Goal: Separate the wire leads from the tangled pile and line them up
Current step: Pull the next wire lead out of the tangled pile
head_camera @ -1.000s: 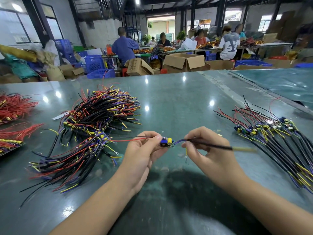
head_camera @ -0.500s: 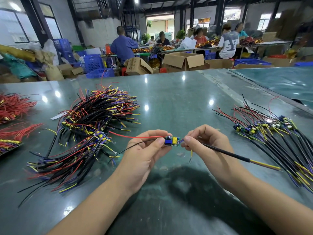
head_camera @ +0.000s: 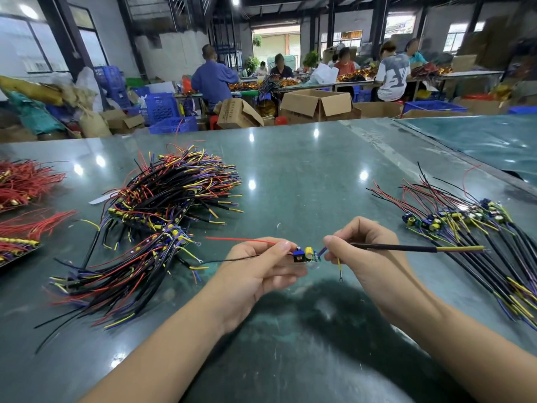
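Both hands grip one lead (taut).

1. Factory assembly hall: steel pillars, high roof, strip lights.
2. Long green worktable as landmark; tangled wire pile on its left part, lined-up leads on its right.
3. Beyond table's far edge: open cardboard boxes, blue crates, seated workers at benches.

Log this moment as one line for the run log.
left hand: pinching small circuit board | right hand: pinching its black lead | tangled pile: left | lined-up row: right
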A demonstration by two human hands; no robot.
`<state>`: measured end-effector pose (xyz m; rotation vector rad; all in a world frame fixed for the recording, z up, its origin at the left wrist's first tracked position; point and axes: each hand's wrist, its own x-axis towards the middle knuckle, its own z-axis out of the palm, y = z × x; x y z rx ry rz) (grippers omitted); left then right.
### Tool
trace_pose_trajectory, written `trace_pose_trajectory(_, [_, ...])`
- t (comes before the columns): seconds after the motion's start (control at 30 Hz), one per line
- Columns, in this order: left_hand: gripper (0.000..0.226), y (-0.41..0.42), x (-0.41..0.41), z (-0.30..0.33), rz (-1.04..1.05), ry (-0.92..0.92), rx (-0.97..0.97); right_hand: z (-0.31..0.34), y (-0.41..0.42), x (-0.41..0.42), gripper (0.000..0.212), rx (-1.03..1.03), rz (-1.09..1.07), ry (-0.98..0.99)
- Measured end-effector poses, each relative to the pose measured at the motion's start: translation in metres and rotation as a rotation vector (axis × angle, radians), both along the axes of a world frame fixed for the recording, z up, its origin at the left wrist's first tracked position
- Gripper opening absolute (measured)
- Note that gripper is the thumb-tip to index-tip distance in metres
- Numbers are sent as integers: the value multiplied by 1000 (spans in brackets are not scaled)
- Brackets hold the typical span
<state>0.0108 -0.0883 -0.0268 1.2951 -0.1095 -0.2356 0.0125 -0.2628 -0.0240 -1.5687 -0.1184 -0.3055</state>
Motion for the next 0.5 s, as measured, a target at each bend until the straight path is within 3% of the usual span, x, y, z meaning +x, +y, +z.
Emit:
trace_pose_trajectory(0.27, [20,1,5,1,155,-9,-159,-3,-5,0,18,101,238,106])
trace_pose_trajectory(0.5, [27,7,3,5,55,90,-162,-5,-4,3,22,75,206,79])
